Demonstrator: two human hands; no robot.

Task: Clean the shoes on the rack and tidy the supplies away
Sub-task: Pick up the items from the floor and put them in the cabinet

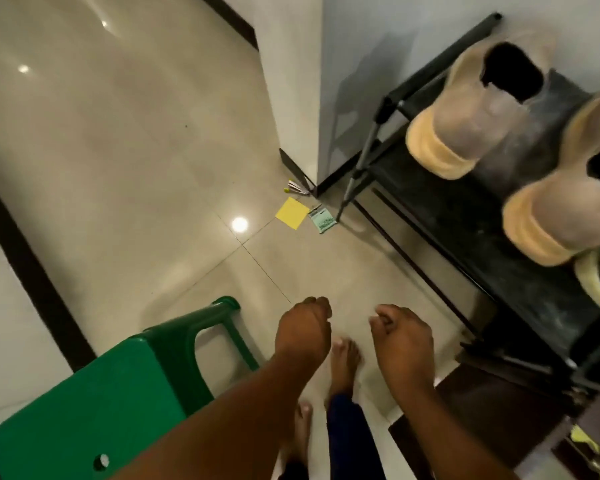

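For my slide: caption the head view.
Both hands empty above the floor, beside tan shoes on the rack.

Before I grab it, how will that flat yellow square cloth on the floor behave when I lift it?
The flat yellow square cloth lies very thin on the glossy floor tiles, so it is probably light and floppy. Pushed, it would likely slide; pinching an edge seems easier.
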